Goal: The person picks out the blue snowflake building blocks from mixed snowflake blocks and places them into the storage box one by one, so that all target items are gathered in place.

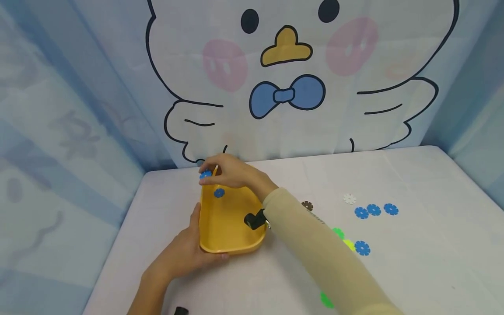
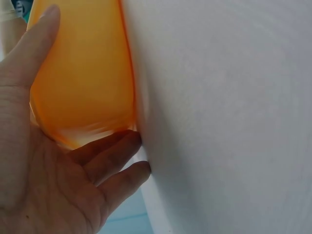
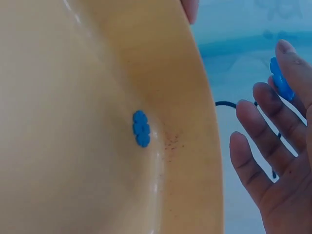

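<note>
A yellow plastic tray (image 1: 232, 223) is held at its near left corner by my left hand (image 1: 183, 253), the thumb along its left side and the fingers at its near end. In the left wrist view the fingertips (image 2: 131, 141) meet the tray's lower edge close to the tabletop. My right hand (image 1: 230, 173) is over the tray's far left end and pinches a blue snowflake disc (image 3: 281, 80) between thumb and index finger. The other right fingers are spread. A second blue snowflake disc (image 1: 219, 192) lies inside the tray near its far end.
Right of the tray lie a brown disc (image 1: 307, 205), a white disc (image 1: 349, 199) and three blue discs (image 1: 374, 210) in a row. Nearer are a green disc (image 1: 337, 232), a yellow disc (image 1: 349, 245) and a blue disc (image 1: 362, 248). The right sleeve partly covers another green disc (image 1: 326, 300).
</note>
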### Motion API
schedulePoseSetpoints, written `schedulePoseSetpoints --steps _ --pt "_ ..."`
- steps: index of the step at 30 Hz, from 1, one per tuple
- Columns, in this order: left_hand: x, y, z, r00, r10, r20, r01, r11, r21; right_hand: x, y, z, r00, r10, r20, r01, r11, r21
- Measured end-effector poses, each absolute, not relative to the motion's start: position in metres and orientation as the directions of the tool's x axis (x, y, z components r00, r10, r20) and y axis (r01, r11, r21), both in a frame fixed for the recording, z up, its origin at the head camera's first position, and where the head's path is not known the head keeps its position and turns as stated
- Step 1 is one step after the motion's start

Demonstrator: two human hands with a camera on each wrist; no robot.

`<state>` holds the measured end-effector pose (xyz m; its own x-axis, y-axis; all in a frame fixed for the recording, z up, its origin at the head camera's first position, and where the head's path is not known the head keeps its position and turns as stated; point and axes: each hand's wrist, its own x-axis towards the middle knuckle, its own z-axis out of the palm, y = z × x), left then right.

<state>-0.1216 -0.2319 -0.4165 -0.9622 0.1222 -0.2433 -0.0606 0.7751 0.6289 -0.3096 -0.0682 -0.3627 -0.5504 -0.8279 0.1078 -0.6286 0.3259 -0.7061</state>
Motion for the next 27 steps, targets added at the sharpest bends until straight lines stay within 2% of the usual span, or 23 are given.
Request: schedulePoseSetpoints --steps 5,11,22,27 --pt "-0.122 -0.232 -0.416 -0.962 0.127 -0.242 -0.056 0.775 0.630 -0.311 -0.066 -0.373 -0.570 -0.820 0.040 -0.601 0.384 -0.701" --pt "-0.120 -0.232 -0.417 -0.964 0.132 -0.229 -0.045 0.773 0.633 -0.313 -0.065 -0.391 -0.564 -0.823 -0.062 -0.570 0.443 -0.692" --pt "-0.121 -0.235 -0.418 -0.970 0.145 -0.196 -0.013 0.773 0.634 -0.308 -0.076 -0.413 -0.521 -0.842 -0.141 -0.638 0.494 -0.591" --pt "-0.121 -0.235 -0.419 -0.969 0.146 -0.197 -0.012 0.774 0.633 -0.309 -0.075 -0.416 -0.532 -0.828 -0.176 -0.646 0.531 -0.548"
